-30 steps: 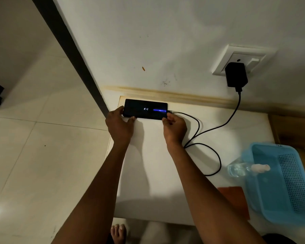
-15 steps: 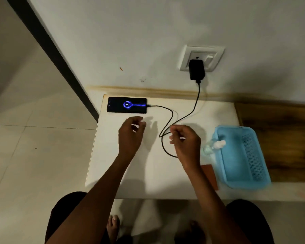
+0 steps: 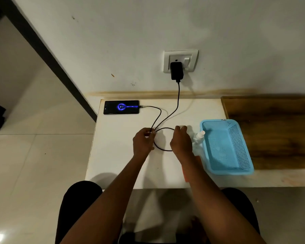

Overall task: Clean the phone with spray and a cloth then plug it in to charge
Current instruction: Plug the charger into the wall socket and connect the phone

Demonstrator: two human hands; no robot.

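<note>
Pinched between the curled fingers of the left hand (image 3: 143, 142) is the thin black charging cable (image 3: 166, 118), right where its two runs cross at the nine o'clock side of a loose loop; the right hand (image 3: 180, 140) rests on the loop's three o'clock side with knuckles up, and whether its fingers actually grasp the cable cannot be told from this angle. At eleven o'clock from the hands, the flat black phone (image 3: 121, 107) lies face up near the far left corner of the white tabletop (image 3: 123, 166), its screen glowing with a blue charging ring, the cable plugged into its right end. At twelve o'clock the black charger block (image 3: 176, 70) sits in the white wall socket (image 3: 180, 61). Just beside the right hand, at three o'clock, a clear spray bottle with a white nozzle (image 3: 199, 135) leans against a light blue perforated plastic basket (image 3: 225, 147). Charging looks underway, so the task seems essentially finished; only tidying the slack cable appears left.
</note>
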